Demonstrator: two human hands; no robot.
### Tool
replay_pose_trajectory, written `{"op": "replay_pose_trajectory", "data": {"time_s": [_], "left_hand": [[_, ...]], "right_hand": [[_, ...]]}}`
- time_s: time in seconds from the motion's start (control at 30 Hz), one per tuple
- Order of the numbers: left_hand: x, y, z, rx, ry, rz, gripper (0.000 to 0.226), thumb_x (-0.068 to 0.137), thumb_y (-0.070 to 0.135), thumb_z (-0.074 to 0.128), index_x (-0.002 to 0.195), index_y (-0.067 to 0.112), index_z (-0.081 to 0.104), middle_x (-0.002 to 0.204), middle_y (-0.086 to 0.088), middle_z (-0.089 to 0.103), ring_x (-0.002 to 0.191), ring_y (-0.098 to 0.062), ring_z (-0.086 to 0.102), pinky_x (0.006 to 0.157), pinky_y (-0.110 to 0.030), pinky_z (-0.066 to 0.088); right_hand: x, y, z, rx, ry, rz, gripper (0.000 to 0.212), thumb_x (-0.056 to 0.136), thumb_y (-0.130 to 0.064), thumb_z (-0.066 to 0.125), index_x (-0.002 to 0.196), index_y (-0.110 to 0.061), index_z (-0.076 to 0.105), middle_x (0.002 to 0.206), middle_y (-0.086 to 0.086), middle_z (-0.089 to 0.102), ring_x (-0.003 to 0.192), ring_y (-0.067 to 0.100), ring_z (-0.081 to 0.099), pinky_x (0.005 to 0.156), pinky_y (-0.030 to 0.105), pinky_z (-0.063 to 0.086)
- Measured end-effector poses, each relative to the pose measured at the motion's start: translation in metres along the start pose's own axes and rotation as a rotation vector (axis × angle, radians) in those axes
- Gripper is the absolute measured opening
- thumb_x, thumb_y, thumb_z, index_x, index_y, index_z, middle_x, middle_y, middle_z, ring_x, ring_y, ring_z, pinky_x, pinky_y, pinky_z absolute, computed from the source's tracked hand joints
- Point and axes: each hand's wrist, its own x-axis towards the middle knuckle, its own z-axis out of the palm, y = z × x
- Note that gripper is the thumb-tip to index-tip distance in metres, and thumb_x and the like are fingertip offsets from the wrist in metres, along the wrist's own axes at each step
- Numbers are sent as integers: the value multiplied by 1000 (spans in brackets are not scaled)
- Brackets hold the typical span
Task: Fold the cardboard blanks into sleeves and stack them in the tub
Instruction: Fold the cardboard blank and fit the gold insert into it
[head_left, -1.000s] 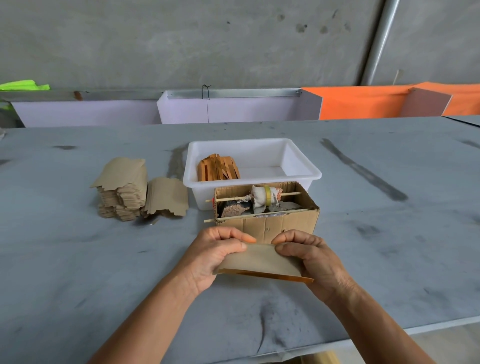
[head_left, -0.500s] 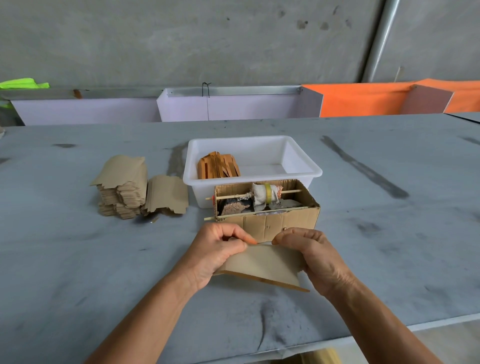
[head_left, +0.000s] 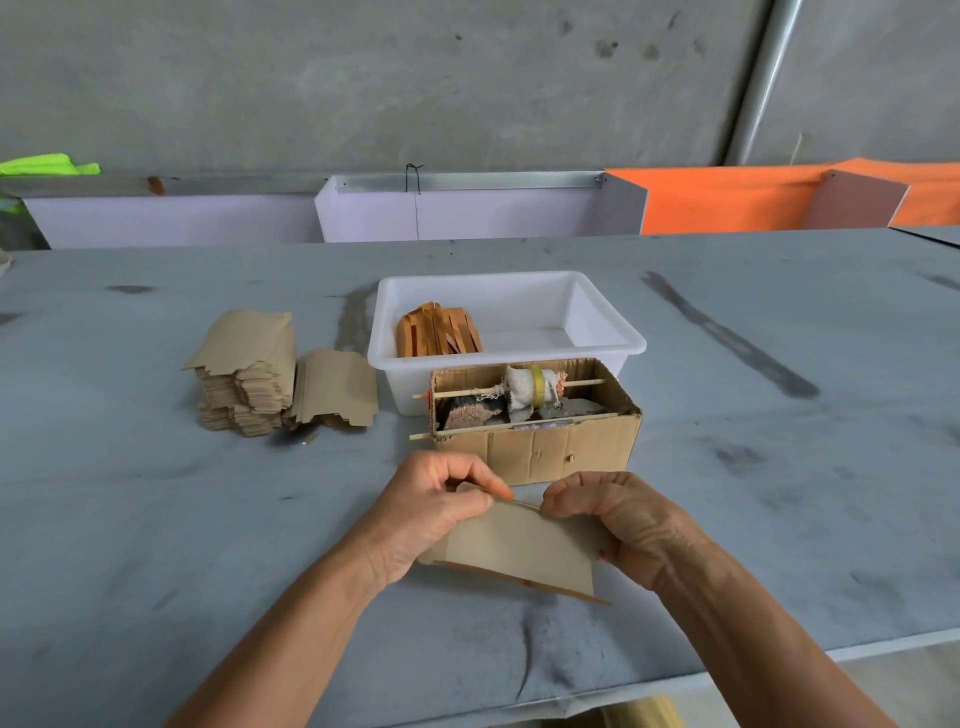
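1. Cardboard blank (head_left: 519, 545), partly folded, is held just above the grey desk (head_left: 156, 519), in front of the open cardboard box (head_left: 535, 447).
2. Left hand (head_left: 431, 514) pinches its upper left edge; right hand (head_left: 623, 519) grips the right end, fingers curled.
3. White tub (head_left: 608, 322) behind the box holds folded sleeves (head_left: 439, 332) at its left end.
4. Stacked flat blanks (head_left: 249, 374) lie left of the tub.
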Motion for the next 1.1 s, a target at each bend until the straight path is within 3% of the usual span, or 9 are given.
{"op": "replay_pose_trajectory", "data": {"time_s": [0.1, 0.17, 0.27, 0.33, 0.43, 0.57, 0.73, 0.87, 1.1], "left_hand": [[-2, 7, -2, -3, -37, -41, 15, 72, 16, 60, 69, 19, 74, 71, -10, 52, 69, -18, 41, 61, -24, 33], [0, 9, -3, 8, -40, -65, 12, 77, 22, 66, 69, 17, 73, 65, -4, 53, 62, -13, 42, 54, -22, 31], [5, 9, 2, 116, -20, -73, 12, 84, 19, 69, 75, 11, 70, 58, 6, 52, 57, -4, 41, 53, -14, 33], [7, 10, 5, 151, -23, -106, 7, 82, 16, 72, 78, 10, 71, 65, 2, 60, 63, -6, 49, 62, -17, 39], [9, 10, 3, 228, -30, -119, 9, 79, 19, 75, 70, 16, 72, 66, 1, 65, 63, -4, 51, 62, -17, 41], [8, 11, 2, 336, -119, -66, 9, 80, 19, 73, 71, 16, 73, 70, 2, 68, 65, -2, 53, 65, -20, 45], [7, 10, 2, 398, -86, 1, 8, 82, 11, 70, 73, 11, 70, 70, -1, 64, 65, -7, 52, 64, -22, 44], [6, 11, 5, 454, -75, 42, 20, 83, 12, 70, 66, 23, 65, 66, 5, 61, 62, -5, 51, 62, -22, 44], [4, 12, 6, 469, -89, 93, 19, 83, 12, 70, 68, 23, 65, 71, 2, 65, 64, -4, 54, 67, -25, 49]], "right_hand": [[-1, 1, 2, 15, 17, -16, 26, 69, 9, 71, 56, -13, 68, 63, 7, 67, 68, 23, 58, 66, 29, 41], [-2, 4, 4, 15, 34, -68, 25, 69, 8, 72, 58, -14, 69, 66, 7, 67, 71, 24, 57, 66, 30, 39], [-4, 9, 8, 15, 54, -170, 23, 70, 7, 72, 61, -14, 68, 63, 5, 64, 69, 21, 54, 62, 27, 38], [-5, 10, 10, 23, 61, -227, 22, 71, 9, 72, 62, -11, 67, 61, 5, 62, 64, 17, 52, 55, 19, 41], [-6, 10, 11, 20, 70, -274, 22, 72, 11, 70, 63, -9, 67, 66, 12, 58, 61, 16, 50, 46, 12, 41], [-9, 10, 8, -6, 63, -279, 25, 72, 11, 70, 60, -11, 67, 62, 9, 58, 58, 15, 50, 48, 14, 41], [-11, 6, 7, -88, 11, -202, 30, 77, 8, 67, 59, -15, 71, 60, 0, 67, 63, 12, 56, 55, 17, 42], [-13, 0, 5, -216, -30, -209, 19, 80, -2, 69, 67, -15, 74, 69, 2, 70, 68, 13, 60, 65, 23, 46], [-15, -6, 4, -329, -75, -222, 9, 76, -10, 77, 69, -8, 73, 61, -1, 68, 52, 1, 57, 47, 13, 42]]}}
